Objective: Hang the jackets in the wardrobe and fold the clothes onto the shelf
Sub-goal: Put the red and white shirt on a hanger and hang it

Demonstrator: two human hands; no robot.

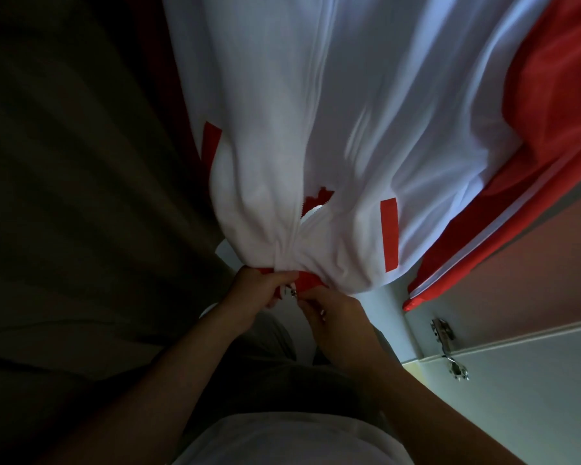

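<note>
— Where's the white jacket [316, 129]?
— Hanging from twelve o'clock down to centre, with its red sleeve [550, 129] at two o'clock.
— And your hands?
— Your left hand [255, 297] pinches the bunched hem; your right hand [336, 317] pinches the metal zipper pull [294, 293] just beside it.

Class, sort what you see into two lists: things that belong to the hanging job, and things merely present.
Job:
white jacket
its zipper
left hand and right hand, both pinching the hem

Merely present:
dark garment
door hinge
</note>
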